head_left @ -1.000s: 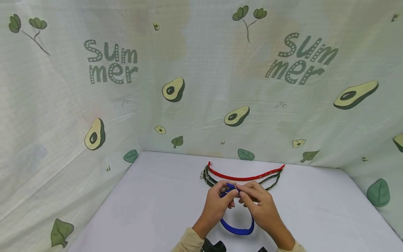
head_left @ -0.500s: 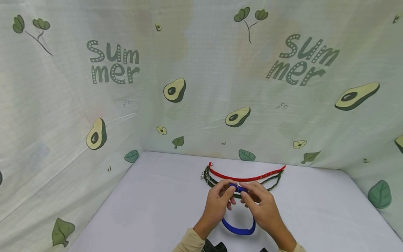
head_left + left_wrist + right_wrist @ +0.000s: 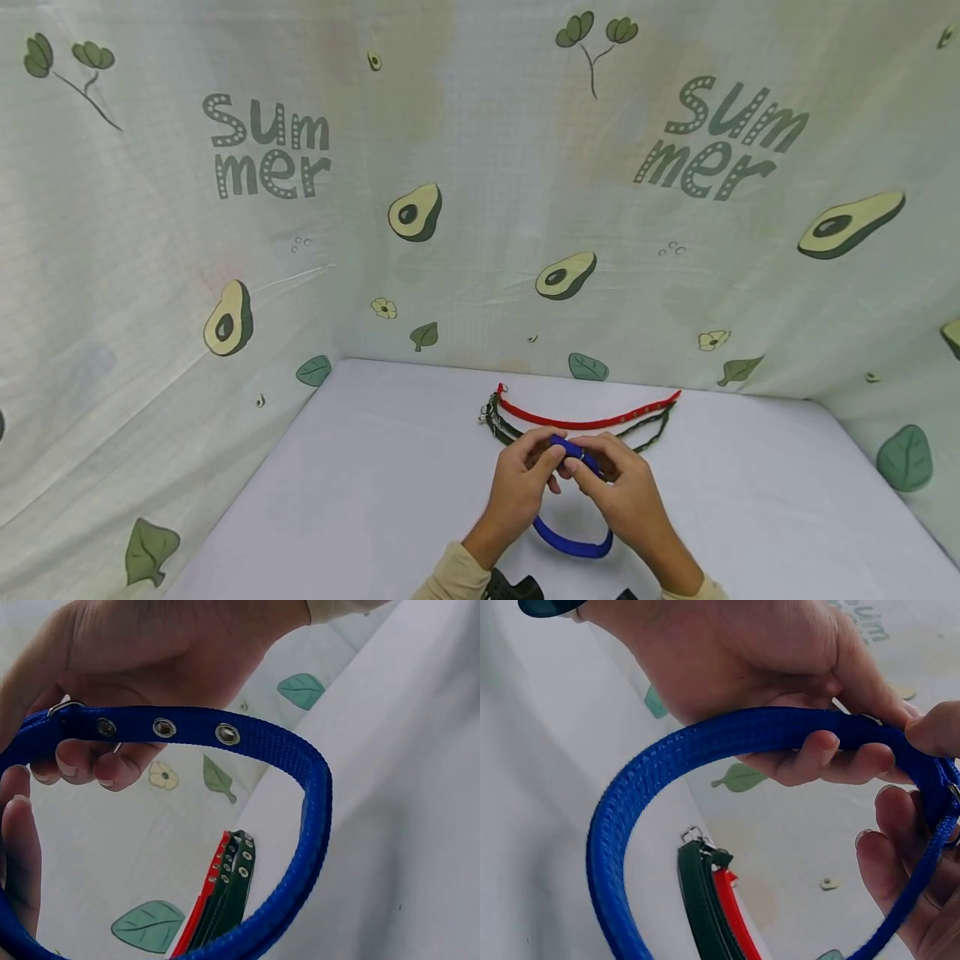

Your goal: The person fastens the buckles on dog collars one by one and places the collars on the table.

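Blue collar [image 3: 573, 547] hangs in a loop over the bench [image 3: 360, 467], pinched between thumb and fingers by the left hand [image 3: 517, 477] and right hand [image 3: 624, 492] alike. Only the left wrist view clearly shows three eyelets [image 3: 164, 727] in it (metal-rimmed). Behind lie one red collar [image 3: 585, 425] and dark green straps [image 3: 703, 900], their number uncertain.

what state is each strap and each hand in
Blue strap: bent into a loop; whether buckled, unclear
Red strap: laid out in a shallow curve
Dark green strapping: laid beside the red strap, partly hidden
Left hand: gripping the blue strap
Right hand: gripping the blue strap
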The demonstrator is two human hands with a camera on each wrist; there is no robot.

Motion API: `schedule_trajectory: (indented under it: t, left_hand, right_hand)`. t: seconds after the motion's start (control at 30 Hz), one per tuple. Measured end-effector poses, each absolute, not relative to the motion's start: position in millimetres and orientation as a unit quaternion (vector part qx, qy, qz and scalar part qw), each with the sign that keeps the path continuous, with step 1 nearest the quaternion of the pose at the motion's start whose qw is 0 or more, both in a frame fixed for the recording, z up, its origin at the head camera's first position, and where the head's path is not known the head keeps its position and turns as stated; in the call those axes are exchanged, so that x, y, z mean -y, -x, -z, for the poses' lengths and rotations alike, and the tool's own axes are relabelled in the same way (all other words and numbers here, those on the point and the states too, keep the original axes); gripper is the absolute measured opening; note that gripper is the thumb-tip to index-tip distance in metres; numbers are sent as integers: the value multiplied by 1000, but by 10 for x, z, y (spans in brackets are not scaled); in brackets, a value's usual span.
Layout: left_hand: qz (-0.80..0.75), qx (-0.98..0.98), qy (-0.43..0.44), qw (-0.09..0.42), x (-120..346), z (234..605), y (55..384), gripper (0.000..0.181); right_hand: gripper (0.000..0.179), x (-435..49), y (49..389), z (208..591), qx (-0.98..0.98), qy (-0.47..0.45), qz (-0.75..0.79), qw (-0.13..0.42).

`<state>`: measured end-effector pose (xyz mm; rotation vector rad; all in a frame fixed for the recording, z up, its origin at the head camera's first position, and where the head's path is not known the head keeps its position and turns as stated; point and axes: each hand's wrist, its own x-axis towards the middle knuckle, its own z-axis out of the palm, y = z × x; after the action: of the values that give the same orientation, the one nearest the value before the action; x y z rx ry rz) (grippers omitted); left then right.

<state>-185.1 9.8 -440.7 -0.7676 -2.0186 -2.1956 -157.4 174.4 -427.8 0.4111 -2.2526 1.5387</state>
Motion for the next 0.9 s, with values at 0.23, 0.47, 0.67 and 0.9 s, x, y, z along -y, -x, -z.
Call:
schedule_trajectory:
  t: [0.23, 0.47, 0.67, 0.9]
  left_hand:
    - [723, 643, 250, 38, -104, 4425, 1860, 28]
    - [730, 633, 255, 47, -108, 4426, 1850, 26]
    - [740, 624, 246, 43, -105, 4435, 1843, 25]
    - [750, 618, 234, 33, -108, 4447, 1842, 26]
  right_hand:
    - [23, -1737, 1581, 4281, 789, -123, -575, 178]
    - [24, -1734, 1585, 4256, 791, -97, -581, 164]
    - [23, -1732, 1589, 4261, 783, -94, -592, 166]
    - [20, -1718, 1574, 4262, 773, -94, -603, 173]
